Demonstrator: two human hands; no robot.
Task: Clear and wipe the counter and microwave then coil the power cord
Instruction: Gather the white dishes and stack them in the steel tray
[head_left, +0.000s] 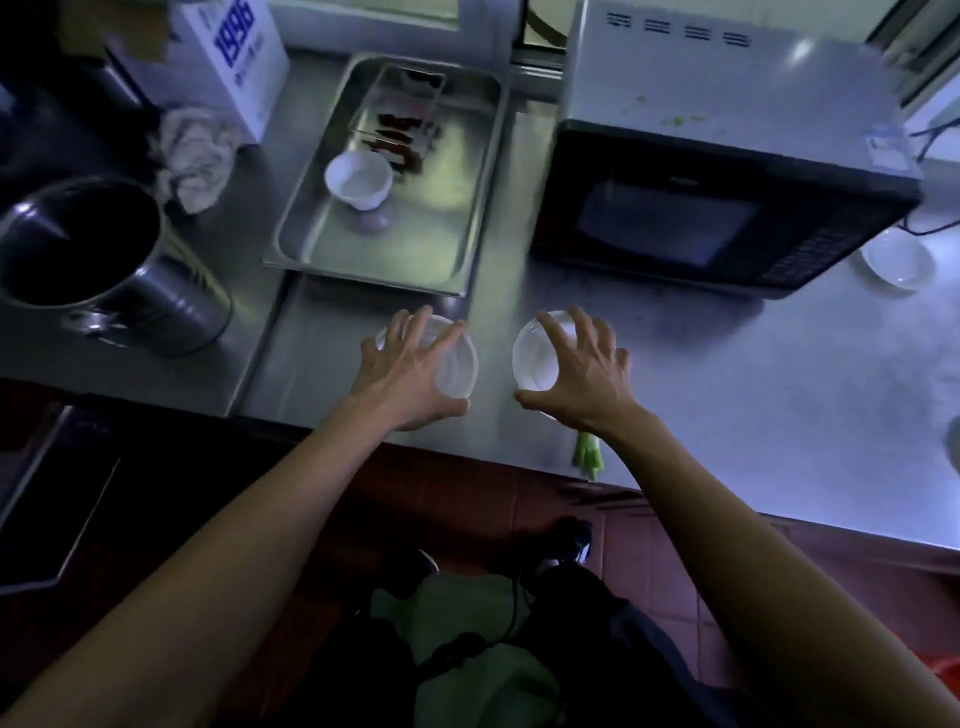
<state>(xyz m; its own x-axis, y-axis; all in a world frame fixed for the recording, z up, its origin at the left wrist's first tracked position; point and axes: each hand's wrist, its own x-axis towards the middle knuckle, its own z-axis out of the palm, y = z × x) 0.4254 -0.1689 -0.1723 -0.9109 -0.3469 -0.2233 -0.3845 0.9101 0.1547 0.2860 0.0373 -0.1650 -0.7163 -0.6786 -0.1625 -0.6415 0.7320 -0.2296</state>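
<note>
Two white bowls sit near the front edge of the steel counter (727, 395). My left hand (402, 371) is spread over the left bowl (457, 364), fingers and thumb around its rim. My right hand (576, 371) grips the right bowl (532, 358) the same way. The microwave (722, 156) stands at the back right, with greenish crumbs on its top. Its black power cord (935, 130) trails off behind its right side. A crumpled cloth (195, 158) lies at the back left.
A steel tray (441, 249) behind my hands holds a white bowl (358, 179) and dark food scraps. A large steel pot (93, 260) stands at left, a white box (234, 57) behind it. Another white bowl (898, 260) sits right of the microwave. Green vegetable pieces (589, 457) lie at the counter's edge.
</note>
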